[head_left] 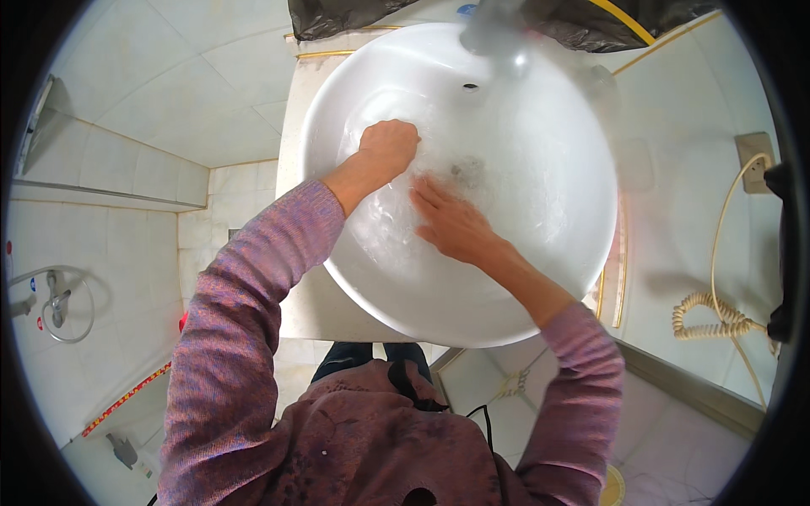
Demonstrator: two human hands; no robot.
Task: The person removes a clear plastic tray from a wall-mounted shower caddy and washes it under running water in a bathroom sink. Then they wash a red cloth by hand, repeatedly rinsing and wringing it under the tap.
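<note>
Both of my hands are inside a round white washbasin [582,228] that has shiny water in it. My left hand [390,145] is curled into a fist over the basin's left side, knuckles up; whatever it may hold is hidden beneath it. Just right of it and nearer to me, my right hand [457,223] is stretched out with its fingers extended and somewhat blurred. No object shows in it. The grey drain [465,171] lies beyond my right hand, blurred by the water. At the far rim, the tap [496,38] looks hazy.
Black plastic [346,15] lies behind the basin. A pale counter [316,312] supports it. On the right wall is a socket [757,160] with a coiled cream cord [713,316] hanging near it. A shower fitting [57,299] is on the left wall.
</note>
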